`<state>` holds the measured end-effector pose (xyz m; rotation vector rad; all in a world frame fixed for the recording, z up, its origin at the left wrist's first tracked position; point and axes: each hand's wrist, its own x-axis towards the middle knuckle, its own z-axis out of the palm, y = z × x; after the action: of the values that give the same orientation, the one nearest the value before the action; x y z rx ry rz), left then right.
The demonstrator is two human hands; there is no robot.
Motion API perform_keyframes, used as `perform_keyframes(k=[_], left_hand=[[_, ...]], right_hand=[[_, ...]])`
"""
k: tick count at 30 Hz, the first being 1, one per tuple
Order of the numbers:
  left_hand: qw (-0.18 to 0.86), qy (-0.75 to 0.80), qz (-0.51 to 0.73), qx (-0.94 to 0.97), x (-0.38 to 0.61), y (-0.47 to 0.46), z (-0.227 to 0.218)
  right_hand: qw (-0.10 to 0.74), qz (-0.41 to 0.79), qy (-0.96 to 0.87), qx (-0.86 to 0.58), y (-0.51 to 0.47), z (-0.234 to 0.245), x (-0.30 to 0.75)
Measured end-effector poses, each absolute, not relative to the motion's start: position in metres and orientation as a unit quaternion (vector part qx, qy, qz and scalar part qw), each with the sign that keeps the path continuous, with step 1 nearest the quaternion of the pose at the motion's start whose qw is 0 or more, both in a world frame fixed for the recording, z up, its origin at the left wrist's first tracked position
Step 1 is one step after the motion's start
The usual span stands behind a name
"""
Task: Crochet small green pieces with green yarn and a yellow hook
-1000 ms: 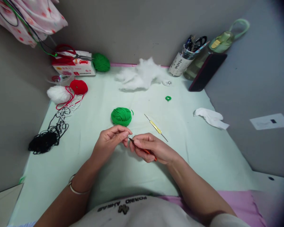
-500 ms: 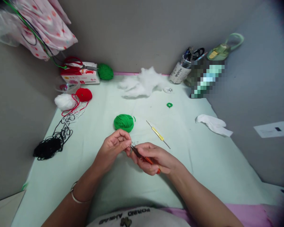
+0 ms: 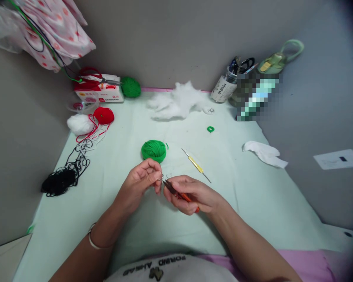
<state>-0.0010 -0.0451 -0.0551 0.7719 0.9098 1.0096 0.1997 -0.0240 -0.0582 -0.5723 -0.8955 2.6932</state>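
My right hand (image 3: 191,194) is closed around a small tool with an orange handle (image 3: 182,195), its dark tip pointing left toward my other hand. My left hand (image 3: 142,182) pinches something tiny and thin at its fingertips, right beside the tool's tip; I cannot make out what it is. Both hands hover over the pale green table cover (image 3: 153,231). A green yarn ball (image 3: 153,150) lies just beyond my left hand. A crochet hook with a yellow grip (image 3: 196,165) lies beyond my right hand.
Black yarn tangle (image 3: 59,181), white yarn ball (image 3: 80,124) and red yarn ball (image 3: 104,115) lie at the left. White stuffing (image 3: 176,102), a second green ball (image 3: 131,87), a box (image 3: 98,92) and a pen jar (image 3: 225,87) line the back. A crumpled tissue (image 3: 264,152) lies at the right.
My hands stayed together, with the tool's tip shifting slightly beside my left fingertips. The view tilted, so everything sits a little lower than a second ago.
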Motion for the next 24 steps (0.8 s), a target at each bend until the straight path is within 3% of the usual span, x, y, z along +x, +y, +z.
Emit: perform_keyframes(k=[24], left_hand=[[0.66, 0.459, 0.479, 0.352, 0.0062, -0.0454, -0.0569]], right_hand=[[0.194, 0.898, -0.315, -0.236, -0.0227, -0.0544, 0.1996]])
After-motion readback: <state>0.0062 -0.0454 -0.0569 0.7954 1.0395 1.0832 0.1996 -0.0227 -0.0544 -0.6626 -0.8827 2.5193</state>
